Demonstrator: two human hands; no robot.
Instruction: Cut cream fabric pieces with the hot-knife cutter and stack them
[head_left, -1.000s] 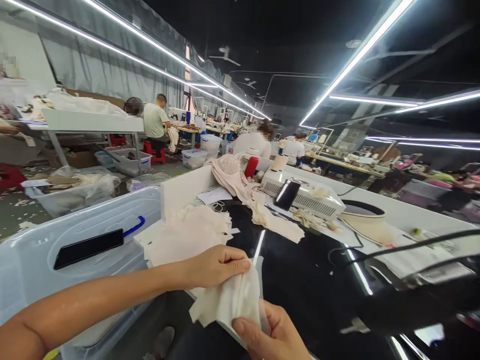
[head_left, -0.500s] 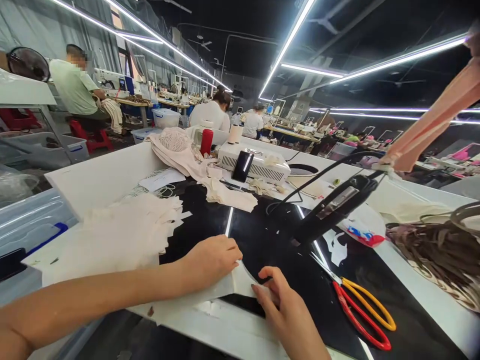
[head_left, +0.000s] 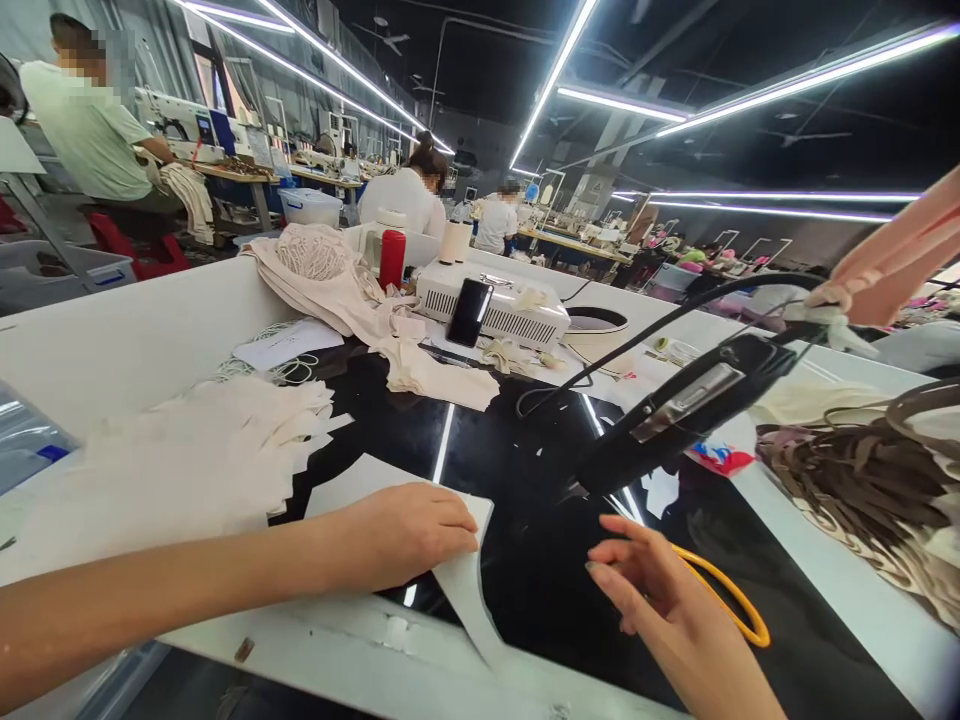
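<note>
Fingers of our left hand together on a white fabric piece at lower centre, whether pinching we cannot tell, long axis slanting from upper left, narrow tip pointing lower right, our right hand loosely spread

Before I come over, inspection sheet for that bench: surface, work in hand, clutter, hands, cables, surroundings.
Surface: glossy black tabletop, white border, reflecting the lights.
Work in hand: white piece lying flat, partly hidden by the hand on it.
Clutter: cream fabric pile at left; phone leaning against a white vented box; red bottle; orange handle beyond the right hand.
Hands: left hand on the white piece, grip unclear; right hand open, holding nothing.
Cables: black cable arching near a black tool; connection unclear.
Surroundings: seated person in pale green, others behind; sewing machines.
</note>
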